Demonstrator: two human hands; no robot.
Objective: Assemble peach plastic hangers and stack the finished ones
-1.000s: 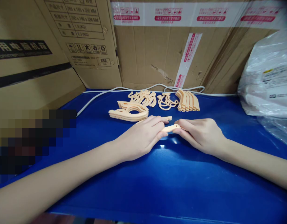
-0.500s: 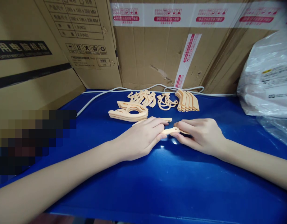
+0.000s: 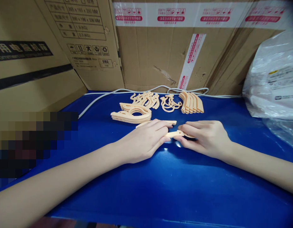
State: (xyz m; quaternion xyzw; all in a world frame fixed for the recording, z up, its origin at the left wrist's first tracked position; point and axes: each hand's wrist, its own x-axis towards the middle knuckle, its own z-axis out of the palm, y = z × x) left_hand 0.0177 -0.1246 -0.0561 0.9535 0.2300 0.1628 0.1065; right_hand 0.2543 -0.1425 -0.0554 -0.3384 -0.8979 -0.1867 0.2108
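Observation:
Both of my hands meet at the middle of a blue table top. My left hand lies palm down, fingers closed on one end of a small peach plastic piece. My right hand pinches the other end of that piece. A second flat peach strip pokes out from under my left fingers. Behind the hands lie a stack of curved peach hanger parts, a cluster of peach hooks, a few looped hooks and a row of peach bars.
Cardboard boxes wall in the back and left of the table. A white cable runs along the back edge. A crinkled clear plastic bag sits at the right. A blurred-out patch covers the left.
The peach piece between my fingers has dropped slightly and tilted; my right fingers have slid a little left along it. The parts at the back have not moved.

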